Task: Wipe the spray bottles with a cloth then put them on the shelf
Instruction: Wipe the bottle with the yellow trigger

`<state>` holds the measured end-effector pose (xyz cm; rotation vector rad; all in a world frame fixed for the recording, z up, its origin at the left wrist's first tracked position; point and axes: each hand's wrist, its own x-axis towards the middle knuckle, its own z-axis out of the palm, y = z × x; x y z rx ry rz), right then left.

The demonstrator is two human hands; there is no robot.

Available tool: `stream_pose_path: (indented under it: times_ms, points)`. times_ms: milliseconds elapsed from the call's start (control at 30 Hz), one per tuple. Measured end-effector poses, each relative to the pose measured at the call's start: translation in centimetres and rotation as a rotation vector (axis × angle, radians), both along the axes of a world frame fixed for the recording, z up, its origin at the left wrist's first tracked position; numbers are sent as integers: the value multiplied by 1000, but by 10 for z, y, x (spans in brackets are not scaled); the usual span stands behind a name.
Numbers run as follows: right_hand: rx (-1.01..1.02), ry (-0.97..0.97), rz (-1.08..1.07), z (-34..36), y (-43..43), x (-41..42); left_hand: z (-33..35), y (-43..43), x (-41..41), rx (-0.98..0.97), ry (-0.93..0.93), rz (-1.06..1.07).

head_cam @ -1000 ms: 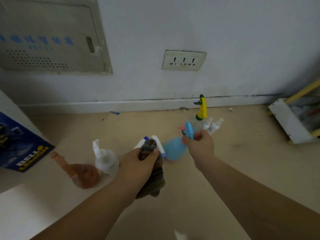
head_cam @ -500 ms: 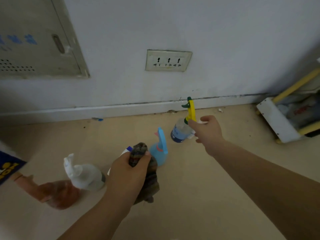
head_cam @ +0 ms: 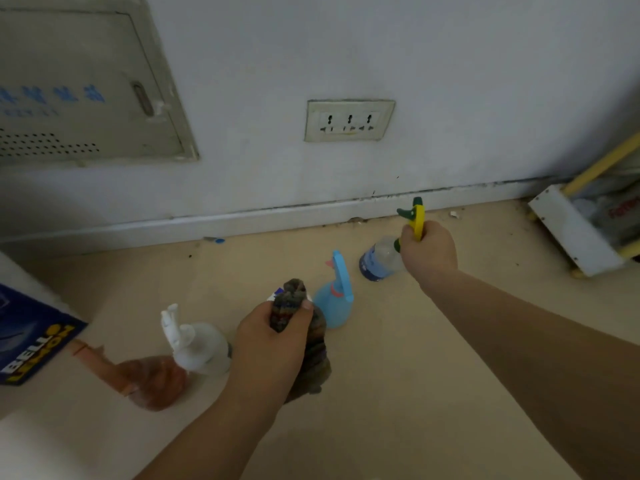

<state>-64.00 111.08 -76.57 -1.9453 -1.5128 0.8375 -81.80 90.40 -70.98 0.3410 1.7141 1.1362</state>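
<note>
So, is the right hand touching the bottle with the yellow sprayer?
Touching. The head view shows the right hand curled round the yellow sprayer of the bottle.

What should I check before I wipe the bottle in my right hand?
1. Right hand grips the clear plastic spray bottle by its yellow trigger: ok.
2. Left hand holds the striped dark cloth: ok.
3. Cloth touching that bottle: not ok, they are apart.
4. Bottle clear of the blue plastic spray bottle: ok.
5. Free room on the white shelf with yellow posts: cannot tell.
</note>
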Motion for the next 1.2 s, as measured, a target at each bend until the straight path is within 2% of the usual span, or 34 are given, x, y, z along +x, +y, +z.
stream_pose_path:
  times_ms: [133, 333, 500, 667, 800, 900, 1033, 1133, 1200]
  points:
    - [79, 48, 39, 59, -30, 11, 30, -14, -3, 51, 47, -18]
    - [230, 123, 184, 187, -90, 13, 100, -37, -7, 114, 98, -87]
    - [237, 233, 284, 297, -152, 6, 177, -74, -18, 177, 79, -85]
    - [208, 406, 471, 372, -210, -13, 246, -122, -34, 425, 86, -131]
    - [39, 557, 491, 387, -245, -47, 263, -159, -34, 536, 71, -414]
    - [-71, 581, 440, 376, -257, -66, 250, -174, -33, 559, 249, -547]
    - [-154, 539, 351, 356, -261, -83, 222, -173, -34, 437, 434, -480]
    - [-156, 560, 409, 355, -258, -91, 213, -169, -39, 423, 363, -398]
    - [-148, 624, 493, 356, -256, -91, 215, -168, -47, 430, 227, -326]
